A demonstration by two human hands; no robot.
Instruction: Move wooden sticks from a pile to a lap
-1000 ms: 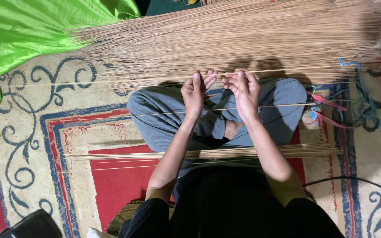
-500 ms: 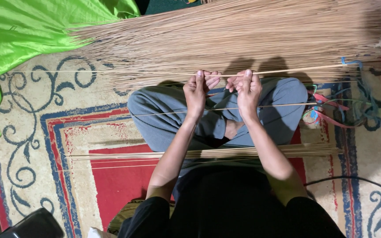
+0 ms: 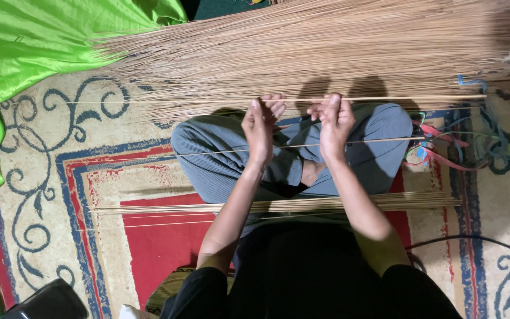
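Observation:
I sit cross-legged in grey trousers on a patterned rug. My left hand [image 3: 261, 125] and my right hand [image 3: 334, 119] are raised side by side over my knees, both pinching one long thin stick [image 3: 420, 98] that runs left to right along the near edge of a big pile of thin tan sticks [image 3: 326, 47]. A second single stick [image 3: 379, 141] lies across my knees under the hands. A small flat bundle of sticks [image 3: 166, 207] rests across my lap, close to my body.
Bright green cloth [image 3: 36, 41] is heaped at the upper left. Coloured ribbons and cords [image 3: 444, 150] lie tangled by my right knee. The red, blue and cream rug [image 3: 60, 195] spreads around me. A dark object [image 3: 48, 301] sits at the lower left, and a black cable [image 3: 479, 239] at the right.
The fingers of both hands have closed together onto the long stick, and my right hand has shifted slightly to the right. The piles have not moved.

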